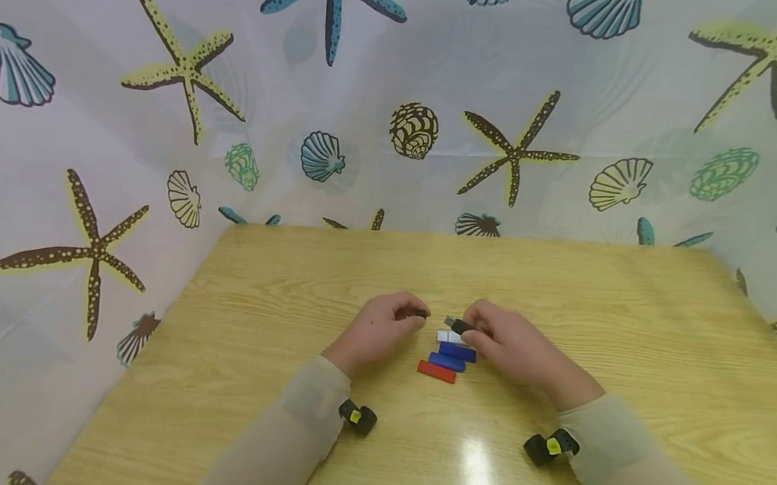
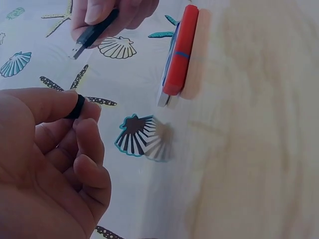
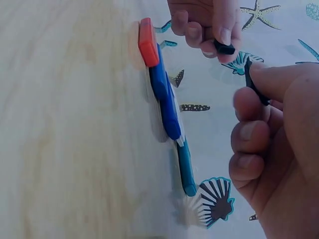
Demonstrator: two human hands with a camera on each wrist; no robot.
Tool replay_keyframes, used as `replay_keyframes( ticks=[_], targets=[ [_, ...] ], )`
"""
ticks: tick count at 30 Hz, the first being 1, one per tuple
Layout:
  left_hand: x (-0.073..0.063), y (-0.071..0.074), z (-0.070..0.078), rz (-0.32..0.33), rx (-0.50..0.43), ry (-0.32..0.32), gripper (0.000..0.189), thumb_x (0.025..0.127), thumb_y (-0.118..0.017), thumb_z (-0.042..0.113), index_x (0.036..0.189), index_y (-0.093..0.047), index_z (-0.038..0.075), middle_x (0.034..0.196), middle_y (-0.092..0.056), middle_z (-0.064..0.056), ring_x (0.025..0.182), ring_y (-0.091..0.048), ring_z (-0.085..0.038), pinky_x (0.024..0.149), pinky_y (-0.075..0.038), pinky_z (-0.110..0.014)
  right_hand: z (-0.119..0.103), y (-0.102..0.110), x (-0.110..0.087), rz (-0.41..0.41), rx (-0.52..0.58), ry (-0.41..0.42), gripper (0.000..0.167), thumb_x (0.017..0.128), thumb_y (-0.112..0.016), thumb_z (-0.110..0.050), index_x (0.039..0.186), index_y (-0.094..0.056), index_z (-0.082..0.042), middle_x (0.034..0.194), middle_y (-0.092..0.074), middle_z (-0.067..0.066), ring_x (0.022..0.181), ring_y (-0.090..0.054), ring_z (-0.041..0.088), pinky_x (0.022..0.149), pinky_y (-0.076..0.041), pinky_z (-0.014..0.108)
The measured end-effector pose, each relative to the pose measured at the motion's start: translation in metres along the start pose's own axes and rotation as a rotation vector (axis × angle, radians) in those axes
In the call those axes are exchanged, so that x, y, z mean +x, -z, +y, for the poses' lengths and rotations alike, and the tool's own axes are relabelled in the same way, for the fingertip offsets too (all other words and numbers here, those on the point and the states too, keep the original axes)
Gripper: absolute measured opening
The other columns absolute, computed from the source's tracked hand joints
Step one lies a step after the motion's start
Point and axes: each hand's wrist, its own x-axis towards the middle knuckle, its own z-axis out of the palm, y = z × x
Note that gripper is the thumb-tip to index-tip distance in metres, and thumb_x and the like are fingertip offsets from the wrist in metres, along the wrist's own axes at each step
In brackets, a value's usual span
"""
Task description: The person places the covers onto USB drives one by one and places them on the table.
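Between thumb and fingertips, my left hand (image 1: 381, 331) pinches a small black cap (image 2: 76, 107). My right hand (image 1: 513, 345) grips a black USB flash drive (image 1: 461, 326) whose bare metal plug points toward the left hand. A short gap separates cap and plug. On the table below lie a white flash drive (image 1: 448, 337), a dark blue one (image 1: 458, 352), a blue one (image 1: 447, 362) and a red one (image 1: 436, 371), in a close row. A teal flash drive (image 3: 185, 167) shows at the row's end in the right wrist view; the right hand covers it in the head view.
The wooden table (image 1: 279, 265) reaches back to a white curtain (image 1: 363, 120) printed with starfish and shells, which also hangs along both sides. Each sleeve carries a black wrist camera, the left one (image 1: 358, 417) and the right one (image 1: 550, 446).
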Motion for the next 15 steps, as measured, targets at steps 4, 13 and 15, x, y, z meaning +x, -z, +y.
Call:
replay_keyframes(
  ticks=[4,13,15],
  targets=[
    [-0.0011,-0.002,0.0004,-0.038,-0.009,-0.033,0.02,0.102,-0.062,0.029,0.118,-0.07,0.019,0.11,-0.067,0.013,0.106,-0.06,-0.013,0.095,-0.049,-0.04,-0.0017,-0.004,-0.001,0.039,-0.009,0.011,0.01,0.104,-0.059,-0.025,0.112,-0.058,-0.019,0.077,-0.058,-0.006,0.062,-0.049,0.014,0.061,-0.042,0.033],
    [-0.0049,-0.0078,0.0039,-0.08,-0.026,-0.072,0.014,0.101,-0.064,0.032,0.113,-0.072,0.029,0.107,-0.068,0.014,0.098,-0.06,-0.013,0.088,-0.049,-0.037,-0.007,-0.0107,-0.0013,0.066,-0.053,0.018,0.01,0.106,-0.055,-0.022,0.115,-0.061,-0.021,0.086,-0.058,-0.006,0.074,-0.053,0.016,0.068,-0.043,0.037],
    [-0.0048,-0.0091,0.006,-0.096,-0.011,-0.081,0.014,0.101,-0.064,0.033,0.113,-0.073,0.03,0.105,-0.068,0.015,0.095,-0.06,-0.012,0.086,-0.049,-0.036,-0.0077,-0.0102,-0.0013,0.069,-0.072,0.021,0.01,0.105,-0.056,-0.022,0.114,-0.062,-0.022,0.086,-0.059,-0.007,0.074,-0.053,0.015,0.069,-0.043,0.037]
  ],
)
